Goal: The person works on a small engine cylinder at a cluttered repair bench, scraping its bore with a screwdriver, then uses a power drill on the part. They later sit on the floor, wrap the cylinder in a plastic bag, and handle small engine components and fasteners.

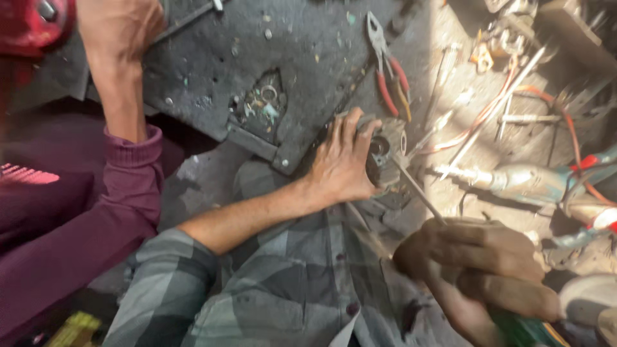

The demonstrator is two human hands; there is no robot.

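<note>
A dusty, sunlit floor [463,148] carries everything here. At the far left lies a dark, greasy metal plate [212,58], pitted and speckled with small screws and chips, with a ragged hole [263,103] in it that holds washers and scraps. Just right of the plate's edge, red-handled pliers [389,71] lie with jaws pointing far. Further right, thin metal rods [495,106] and orange wires [546,103] cross one another in the dust. At the right, a grey-and-teal power tool [533,183] lies on its side, its nose pointing left. More blurred metal parts [508,38] crowd the far right corner.
</note>
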